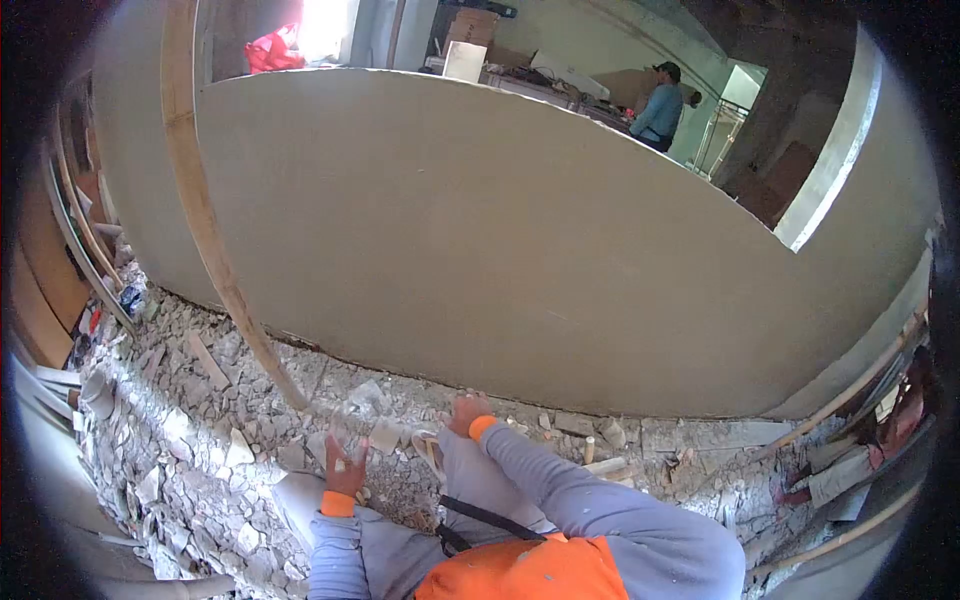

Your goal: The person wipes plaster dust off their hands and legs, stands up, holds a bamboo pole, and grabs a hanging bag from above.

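Observation:
My left hand [345, 463], in an orange cuff, is held over the rubble by my left knee. Its dusty fingers are apart, and nothing shows in them. My right hand [468, 410] is by the foot of the wall, just beyond my bent leg; its fingers are too small and partly hidden to read. A shoe [428, 448] shows between the two hands. Pale lumps of broken rubble [384, 434] lie around them. Ahead stands a smooth, grey-brown plastered wall [450, 230].
A wooden pole [205, 215] leans against the wall at left. Broken rubble [190, 480] covers the ground. Above the wall, an opening shows a person [660, 108] in a blue top and a red bag [273, 52]. Poles and a dark red cloth [905, 405] are at right.

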Tool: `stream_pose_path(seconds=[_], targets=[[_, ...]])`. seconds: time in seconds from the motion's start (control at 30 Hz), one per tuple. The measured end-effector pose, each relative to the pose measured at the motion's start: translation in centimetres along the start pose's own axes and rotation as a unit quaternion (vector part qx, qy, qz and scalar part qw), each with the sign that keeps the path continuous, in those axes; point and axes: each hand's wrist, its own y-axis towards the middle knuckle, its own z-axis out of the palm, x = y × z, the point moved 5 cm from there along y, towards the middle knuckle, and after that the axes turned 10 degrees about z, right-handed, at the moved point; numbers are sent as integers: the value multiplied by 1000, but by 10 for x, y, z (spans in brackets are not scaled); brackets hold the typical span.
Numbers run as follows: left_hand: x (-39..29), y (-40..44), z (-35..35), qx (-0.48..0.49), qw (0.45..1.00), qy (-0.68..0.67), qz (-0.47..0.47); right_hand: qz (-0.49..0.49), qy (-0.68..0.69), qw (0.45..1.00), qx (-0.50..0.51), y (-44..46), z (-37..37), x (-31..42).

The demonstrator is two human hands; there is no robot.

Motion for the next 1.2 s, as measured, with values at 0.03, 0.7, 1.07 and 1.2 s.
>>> stream_pose_path(seconds=[0.03, 0.7, 1.07, 1.2], targets=[[11, -5, 3, 11, 999, 12, 29, -2, 3, 1000, -5, -1, -3, 1], [35, -15, 29, 79, 964, 185, 172, 5, 2, 1000, -11, 0, 0, -4], [-22, 16, 5, 143, 975, 161, -56, -3, 42, 999, 13, -3, -9, -2], [86, -24, 86, 111, 910, 361, 170, -24, 77, 997, 1, 7, 6, -3]])
